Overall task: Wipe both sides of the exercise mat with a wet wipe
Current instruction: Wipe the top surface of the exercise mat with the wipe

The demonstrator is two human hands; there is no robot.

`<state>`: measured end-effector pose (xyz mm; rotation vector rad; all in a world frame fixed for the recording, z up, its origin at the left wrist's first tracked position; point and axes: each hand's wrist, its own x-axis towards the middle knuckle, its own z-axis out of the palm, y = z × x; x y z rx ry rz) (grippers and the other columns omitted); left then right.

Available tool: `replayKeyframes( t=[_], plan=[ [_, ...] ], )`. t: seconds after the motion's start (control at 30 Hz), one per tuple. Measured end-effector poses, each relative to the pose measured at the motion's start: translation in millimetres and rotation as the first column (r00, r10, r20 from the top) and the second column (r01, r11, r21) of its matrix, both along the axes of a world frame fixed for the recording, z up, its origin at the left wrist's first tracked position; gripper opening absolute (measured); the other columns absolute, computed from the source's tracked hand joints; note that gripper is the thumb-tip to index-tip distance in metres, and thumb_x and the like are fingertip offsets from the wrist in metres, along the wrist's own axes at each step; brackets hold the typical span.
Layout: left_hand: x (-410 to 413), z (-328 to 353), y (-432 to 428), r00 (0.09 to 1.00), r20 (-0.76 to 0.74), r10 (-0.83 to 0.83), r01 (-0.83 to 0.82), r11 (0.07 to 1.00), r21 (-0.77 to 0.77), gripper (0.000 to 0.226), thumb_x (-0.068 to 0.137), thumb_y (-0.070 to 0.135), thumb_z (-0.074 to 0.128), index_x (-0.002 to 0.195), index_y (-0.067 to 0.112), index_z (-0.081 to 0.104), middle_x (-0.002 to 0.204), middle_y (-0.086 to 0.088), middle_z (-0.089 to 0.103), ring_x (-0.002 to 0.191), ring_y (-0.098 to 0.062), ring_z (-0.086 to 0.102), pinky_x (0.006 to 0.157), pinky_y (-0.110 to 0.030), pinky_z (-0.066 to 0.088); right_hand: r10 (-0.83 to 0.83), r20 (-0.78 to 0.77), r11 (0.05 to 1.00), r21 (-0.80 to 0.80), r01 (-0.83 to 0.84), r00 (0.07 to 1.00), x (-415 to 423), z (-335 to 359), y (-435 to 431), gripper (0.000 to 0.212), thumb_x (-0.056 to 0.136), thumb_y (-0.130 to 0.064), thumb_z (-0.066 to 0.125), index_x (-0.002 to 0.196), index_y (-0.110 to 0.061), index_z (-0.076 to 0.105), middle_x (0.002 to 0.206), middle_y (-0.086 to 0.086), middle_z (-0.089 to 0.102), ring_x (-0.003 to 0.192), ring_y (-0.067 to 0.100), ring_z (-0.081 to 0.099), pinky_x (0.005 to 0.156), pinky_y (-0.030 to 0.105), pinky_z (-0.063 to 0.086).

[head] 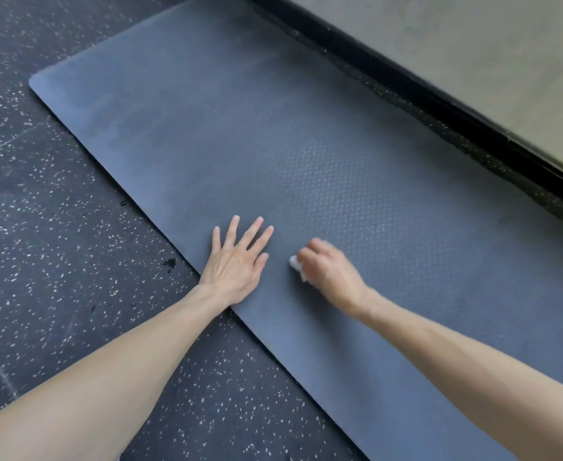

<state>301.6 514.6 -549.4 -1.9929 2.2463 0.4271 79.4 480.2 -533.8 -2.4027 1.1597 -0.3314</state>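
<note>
A dark blue-grey exercise mat (240,134) lies flat on the floor, running from the far left to the near right. My left hand (237,257) rests flat on it near its left edge, fingers spread straight. Just to the right, my right hand (326,271) grips a crumpled white wet wipe (296,265) and presses it onto the mat. Most of the wipe is hidden under the curled fingers. The mat's far part looks patchy and darker in places.
Black rubber flooring with white speckles (57,227) surrounds the mat on the left and front. A black baseboard (439,104) and a grey wall (473,34) run along the mat's right side.
</note>
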Motion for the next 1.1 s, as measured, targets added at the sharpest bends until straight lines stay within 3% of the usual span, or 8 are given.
replayKeyframes(
  t=[0.1, 0.17, 0.23, 0.47, 0.6, 0.73, 0.9, 1.1],
  plan=[
    [-13, 1, -13, 1.000, 0.010, -0.015, 0.015, 1.000, 0.010, 0.059, 0.105, 0.050, 0.014, 0.160, 0.034, -0.001, 0.168, 0.012, -0.009, 0.154, -0.034, -0.013, 0.121, -0.061, -0.001, -0.204, -0.056, 0.979, -0.028, 0.203, 0.977, -26, -3, -36, 0.026, 0.095, -0.015, 0.061, 0.071, -0.011, 0.054, 0.078, 0.003, 0.048, 0.073, 0.026, 0.047, 0.066, 0.040, 0.047],
    [-19, 2, -22, 1.000, 0.012, -0.005, 0.005, 1.000, 0.017, 0.060, 0.104, 0.052, 0.010, 0.160, 0.034, -0.004, 0.167, 0.013, -0.012, 0.153, -0.033, -0.016, 0.121, -0.061, -0.003, -0.258, -0.074, 0.966, -0.013, 0.258, 0.963, -29, -6, -37, 0.010, 0.092, -0.005, 0.059, 0.084, -0.009, 0.063, 0.084, 0.004, 0.052, 0.079, 0.027, 0.048, 0.071, 0.040, 0.049],
    [-20, 1, -31, 1.000, 0.021, 0.012, -0.013, 1.000, 0.028, 0.061, 0.103, 0.053, 0.006, 0.160, 0.034, -0.006, 0.167, 0.013, -0.013, 0.153, -0.034, -0.017, 0.120, -0.062, -0.004, -0.266, -0.001, 0.964, 0.023, 0.266, 0.964, -27, -11, -22, 0.019, 0.092, -0.001, 0.058, 0.105, -0.010, 0.068, 0.093, 0.005, 0.056, 0.083, 0.027, 0.055, 0.076, 0.033, 0.048],
    [-15, -13, -49, 0.997, 0.076, -0.012, 0.011, 1.000, 0.023, 0.073, 0.088, 0.058, -0.017, 0.157, 0.036, -0.014, 0.166, 0.015, -0.017, 0.152, -0.035, -0.018, 0.120, -0.064, -0.002, 0.143, 0.117, 0.989, 0.018, -0.146, 0.983, -4, -17, 30, 0.033, 0.086, 0.006, 0.049, 0.112, -0.012, 0.056, 0.108, -0.003, 0.047, 0.085, 0.018, 0.042, 0.077, 0.030, 0.047],
    [-24, -21, -59, 0.996, 0.088, -0.017, 0.016, 1.000, 0.013, 0.071, 0.089, 0.061, -0.016, 0.157, 0.037, -0.016, 0.165, 0.013, -0.020, 0.152, -0.035, -0.020, 0.119, -0.065, -0.003, -0.106, 0.003, 0.994, -0.028, 0.106, 0.994, -45, -20, -44, 0.023, 0.099, -0.010, 0.044, 0.115, -0.013, 0.061, 0.109, 0.007, 0.050, 0.099, 0.023, 0.045, 0.084, 0.036, 0.045],
    [-27, -28, -59, 0.993, 0.122, -0.002, 0.004, 1.000, -0.022, 0.069, 0.097, 0.062, -0.005, 0.159, 0.034, -0.006, 0.168, 0.007, -0.007, 0.153, -0.039, -0.009, 0.117, -0.070, 0.004, -0.199, -0.034, 0.978, -0.066, 0.196, 0.979, -87, -12, -91, 0.030, 0.085, -0.023, 0.037, 0.091, -0.042, 0.060, 0.085, -0.011, 0.039, 0.084, 0.005, 0.038, 0.071, 0.015, 0.036],
    [-31, -21, -64, 0.991, 0.137, 0.002, -0.001, 1.000, -0.013, 0.069, 0.098, 0.061, 0.004, 0.161, 0.033, 0.009, 0.168, 0.004, 0.012, 0.152, -0.043, 0.007, 0.113, -0.071, 0.014, -0.275, -0.053, 0.957, -0.117, 0.267, 0.960, -85, -26, -82, 0.027, 0.089, 0.004, 0.049, 0.105, -0.013, 0.061, 0.103, 0.002, 0.052, 0.093, 0.019, 0.043, 0.078, 0.035, 0.050],
    [-69, -14, -111, 0.986, 0.126, -0.108, 0.118, 0.990, -0.075, 0.065, 0.099, 0.057, 0.002, 0.160, 0.035, 0.005, 0.169, 0.008, 0.000, 0.152, -0.045, 0.000, 0.113, -0.073, 0.011, 0.028, -0.015, 0.993, -0.116, -0.030, 0.999, -74, -34, -41, 0.034, 0.094, -0.005, 0.034, 0.115, -0.009, 0.061, 0.098, 0.006, 0.052, 0.082, 0.021, 0.043, 0.064, 0.033, 0.047]
  ],
)
